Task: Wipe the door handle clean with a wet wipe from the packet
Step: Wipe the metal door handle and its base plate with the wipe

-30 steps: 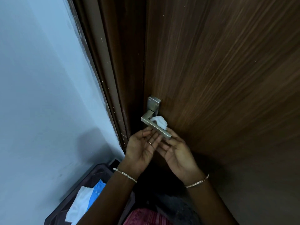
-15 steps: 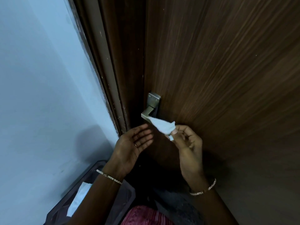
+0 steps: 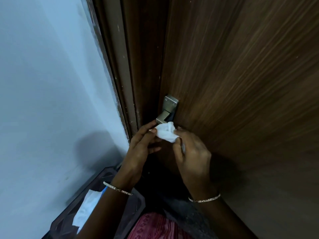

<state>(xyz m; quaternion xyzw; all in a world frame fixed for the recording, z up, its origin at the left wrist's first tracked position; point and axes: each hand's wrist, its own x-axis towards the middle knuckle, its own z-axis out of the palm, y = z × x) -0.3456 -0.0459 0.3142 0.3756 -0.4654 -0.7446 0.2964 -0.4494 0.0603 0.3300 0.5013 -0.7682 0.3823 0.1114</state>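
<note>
wet wipe [image 3: 166, 133] out, bunched over door handle [image 3: 170, 104] lever nr left edge of door [image 3: 241, 83] | left hand [image 3: 145, 144] + right hand [image 3: 191, 152] fingers both pinching it | mid-wipe imo, plate/neck left to do

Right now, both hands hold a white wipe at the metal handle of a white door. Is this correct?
Not fully. The door is dark brown wood, not white; the head view shows this. The rest is right: the left hand and the right hand both hold the white wipe at the metal handle.
</note>
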